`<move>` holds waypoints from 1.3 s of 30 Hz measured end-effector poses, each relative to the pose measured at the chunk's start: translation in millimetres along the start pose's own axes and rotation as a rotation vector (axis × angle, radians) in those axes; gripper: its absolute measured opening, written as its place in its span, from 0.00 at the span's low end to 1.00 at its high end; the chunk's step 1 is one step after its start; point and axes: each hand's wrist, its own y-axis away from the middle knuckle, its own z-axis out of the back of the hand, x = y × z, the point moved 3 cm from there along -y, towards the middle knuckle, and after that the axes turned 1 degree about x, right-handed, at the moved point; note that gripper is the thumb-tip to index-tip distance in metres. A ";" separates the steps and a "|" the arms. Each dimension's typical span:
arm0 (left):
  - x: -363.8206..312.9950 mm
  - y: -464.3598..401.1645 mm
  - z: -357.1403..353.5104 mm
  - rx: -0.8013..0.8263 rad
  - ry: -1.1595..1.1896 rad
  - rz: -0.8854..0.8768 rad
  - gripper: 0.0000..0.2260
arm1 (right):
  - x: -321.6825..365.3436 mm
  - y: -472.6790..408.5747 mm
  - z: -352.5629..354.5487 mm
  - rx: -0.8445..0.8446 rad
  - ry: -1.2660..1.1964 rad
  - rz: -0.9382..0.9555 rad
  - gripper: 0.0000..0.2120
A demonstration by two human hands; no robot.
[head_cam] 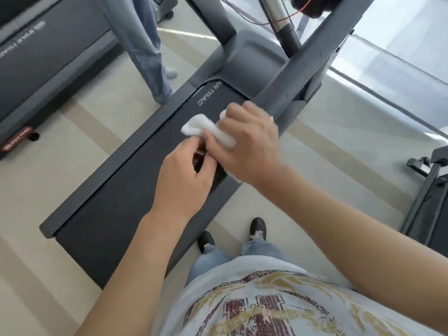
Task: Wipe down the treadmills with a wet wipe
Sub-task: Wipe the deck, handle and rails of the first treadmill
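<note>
The wet wipe (208,130) sat bunched in the right hand (247,144), fingers closed over it, above the treadmill (135,166) handrail (291,76). The left hand (186,173) pinched its near edge with narrowed fingers, probably refolding it for a fresh face before wiping the rail
</note>
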 end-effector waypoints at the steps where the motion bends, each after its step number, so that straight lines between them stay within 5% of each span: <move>1: 0.4 -0.2 -0.1 -0.019 -0.010 -0.003 0.04 | 4.2 5.8 -3.3 -0.008 -0.027 0.022 0.18; 6: -4.1 0.9 0.3 -0.057 -0.049 -0.006 0.09 | -28.1 -16.4 5.1 0.009 -0.046 0.274 0.18; 14: -7.4 0.4 -1.2 -0.097 -0.095 0.065 0.08 | -66.6 -41.0 17.7 -0.150 0.012 -0.064 0.16; 20: -7.6 1.7 -2.6 -0.119 -0.118 0.100 0.17 | -6.6 5.1 -7.6 0.011 -0.170 0.274 0.18; 23: -10.3 1.7 -3.1 -0.134 -0.148 0.087 0.12 | -37.7 -16.3 0.4 0.023 -0.142 0.372 0.18; 28: -9.4 2.7 -6.0 -0.139 -0.194 0.138 0.11 | -96.7 -51.2 22.6 -0.145 -0.058 -0.026 0.18; 30: -9.4 2.9 -6.2 -0.155 -0.195 0.146 0.12 | -79.2 -43.4 16.0 -0.116 -0.069 -0.048 0.18; 35: -10.0 0.4 -6.9 -0.194 -0.196 0.156 0.17 | -9.9 -7.0 -11.4 0.051 -0.211 0.276 0.18; 39: -12.1 2.7 -6.5 -0.215 -0.219 0.143 0.14 | -45.6 -25.1 -2.6 0.069 -0.197 0.348 0.19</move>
